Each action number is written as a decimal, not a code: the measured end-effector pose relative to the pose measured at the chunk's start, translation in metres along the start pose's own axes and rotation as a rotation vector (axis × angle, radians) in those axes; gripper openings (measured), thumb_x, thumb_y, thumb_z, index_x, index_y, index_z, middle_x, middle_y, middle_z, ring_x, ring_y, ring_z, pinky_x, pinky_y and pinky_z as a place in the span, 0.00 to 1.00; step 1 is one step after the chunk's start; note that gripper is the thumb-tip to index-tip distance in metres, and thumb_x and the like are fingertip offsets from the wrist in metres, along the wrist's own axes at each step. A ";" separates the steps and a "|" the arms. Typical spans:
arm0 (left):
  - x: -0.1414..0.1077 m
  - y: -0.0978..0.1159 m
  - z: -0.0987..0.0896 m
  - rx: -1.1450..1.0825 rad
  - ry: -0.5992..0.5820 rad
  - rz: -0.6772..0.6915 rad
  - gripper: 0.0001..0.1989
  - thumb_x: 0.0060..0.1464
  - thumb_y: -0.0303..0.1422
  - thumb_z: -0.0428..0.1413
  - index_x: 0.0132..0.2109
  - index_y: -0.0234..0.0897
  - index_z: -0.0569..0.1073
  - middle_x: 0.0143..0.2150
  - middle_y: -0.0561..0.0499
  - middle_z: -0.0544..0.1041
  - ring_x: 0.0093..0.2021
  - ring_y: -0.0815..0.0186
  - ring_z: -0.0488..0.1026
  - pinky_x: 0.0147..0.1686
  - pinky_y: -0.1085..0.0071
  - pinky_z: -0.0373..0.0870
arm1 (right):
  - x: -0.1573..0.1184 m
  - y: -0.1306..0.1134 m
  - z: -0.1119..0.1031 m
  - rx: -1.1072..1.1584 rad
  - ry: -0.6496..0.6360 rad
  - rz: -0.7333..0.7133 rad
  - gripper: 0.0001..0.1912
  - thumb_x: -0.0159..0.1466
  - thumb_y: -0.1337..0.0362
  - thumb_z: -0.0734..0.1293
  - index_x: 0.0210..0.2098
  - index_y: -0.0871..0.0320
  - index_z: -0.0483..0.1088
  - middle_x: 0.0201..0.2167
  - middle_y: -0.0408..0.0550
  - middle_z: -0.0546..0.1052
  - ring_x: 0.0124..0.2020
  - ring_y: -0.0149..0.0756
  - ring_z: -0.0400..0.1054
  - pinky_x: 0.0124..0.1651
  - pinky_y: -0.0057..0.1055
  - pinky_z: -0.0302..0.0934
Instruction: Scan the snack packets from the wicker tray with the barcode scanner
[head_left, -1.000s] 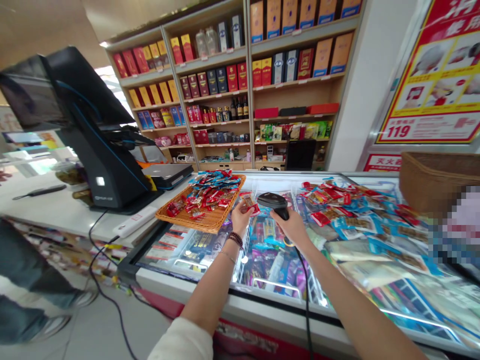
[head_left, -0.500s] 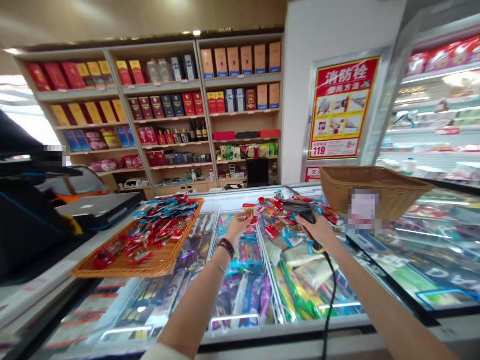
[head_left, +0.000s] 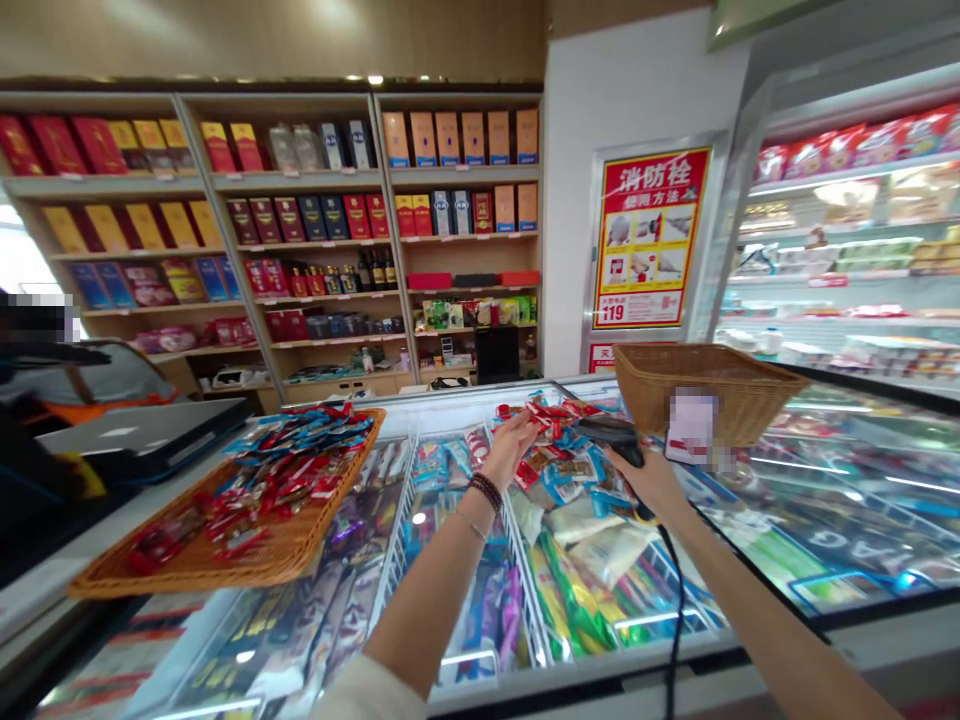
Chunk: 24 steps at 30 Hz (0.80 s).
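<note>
clasping a handled black plastic scanner in right fingers, with grip of left fingers impossible to tell, could scatter flat red-and-blue plastic packets heaped toward the white glass-topped freezer's far edge by swinging too low.

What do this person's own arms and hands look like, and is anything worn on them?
Both are ordinary bare human hands, without gloves. Above the left hand sits a dark brown beaded bracelet, then a thin, pale band; a cream-white sleeve shows near the elbow. Around the right hand, no bracelet or sleeve shows.
</note>
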<state>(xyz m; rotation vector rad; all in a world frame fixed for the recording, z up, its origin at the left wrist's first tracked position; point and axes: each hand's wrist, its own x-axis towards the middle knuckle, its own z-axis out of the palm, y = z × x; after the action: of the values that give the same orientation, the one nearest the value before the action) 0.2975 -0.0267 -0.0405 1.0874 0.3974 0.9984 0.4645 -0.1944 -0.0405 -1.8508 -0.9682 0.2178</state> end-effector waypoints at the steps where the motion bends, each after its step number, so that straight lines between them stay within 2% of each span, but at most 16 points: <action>1: -0.006 0.005 -0.012 0.014 0.013 0.023 0.14 0.52 0.24 0.58 0.48 0.32 0.78 0.55 0.39 0.77 0.56 0.59 0.75 0.62 0.61 0.68 | -0.001 -0.004 0.008 0.013 -0.010 -0.014 0.19 0.58 0.46 0.65 0.21 0.52 0.62 0.09 0.42 0.67 0.13 0.37 0.64 0.22 0.33 0.58; 5: -0.034 0.039 -0.071 0.115 0.143 0.109 0.11 0.53 0.29 0.60 0.44 0.31 0.80 0.50 0.38 0.80 0.50 0.59 0.79 0.59 0.60 0.70 | -0.006 -0.026 0.050 0.093 -0.105 -0.090 0.20 0.57 0.44 0.64 0.21 0.52 0.62 0.10 0.42 0.67 0.13 0.37 0.64 0.22 0.33 0.58; 10: -0.077 0.106 -0.148 0.429 0.325 0.281 0.13 0.51 0.34 0.62 0.43 0.31 0.81 0.44 0.39 0.81 0.46 0.58 0.79 0.52 0.60 0.74 | -0.018 -0.068 0.113 0.126 -0.221 -0.183 0.21 0.56 0.43 0.65 0.22 0.52 0.62 0.10 0.42 0.67 0.14 0.37 0.64 0.23 0.32 0.58; 14: -0.115 0.160 -0.208 0.764 0.510 0.402 0.10 0.52 0.28 0.60 0.42 0.33 0.80 0.46 0.40 0.81 0.46 0.59 0.78 0.52 0.61 0.73 | -0.038 -0.104 0.158 0.216 -0.305 -0.236 0.20 0.56 0.43 0.66 0.23 0.53 0.63 0.10 0.42 0.67 0.13 0.36 0.63 0.22 0.32 0.58; 17: -0.142 0.190 -0.249 1.020 0.664 0.400 0.12 0.49 0.22 0.59 0.42 0.33 0.80 0.46 0.41 0.81 0.44 0.60 0.78 0.53 0.62 0.71 | -0.057 -0.125 0.185 0.289 -0.353 -0.260 0.20 0.56 0.44 0.66 0.23 0.53 0.63 0.10 0.41 0.67 0.13 0.36 0.63 0.23 0.32 0.58; 20: -0.158 0.202 -0.276 1.174 0.751 0.289 0.12 0.46 0.21 0.60 0.39 0.33 0.80 0.43 0.41 0.82 0.42 0.60 0.77 0.51 0.64 0.71 | -0.074 -0.137 0.209 0.310 -0.380 -0.259 0.20 0.56 0.43 0.65 0.24 0.53 0.64 0.11 0.42 0.68 0.14 0.37 0.64 0.22 0.32 0.57; 24: -0.153 0.195 -0.283 1.209 0.740 0.096 0.06 0.45 0.27 0.65 0.34 0.36 0.80 0.39 0.42 0.82 0.42 0.57 0.78 0.48 0.67 0.71 | -0.087 -0.138 0.230 0.195 -0.385 -0.296 0.21 0.57 0.42 0.64 0.24 0.54 0.67 0.11 0.43 0.68 0.16 0.39 0.66 0.24 0.32 0.56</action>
<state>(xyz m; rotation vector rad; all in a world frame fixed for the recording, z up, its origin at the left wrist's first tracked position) -0.0749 0.0224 -0.0263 1.7624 1.7139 1.2395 0.2116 -0.0720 -0.0607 -1.4930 -1.4179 0.4814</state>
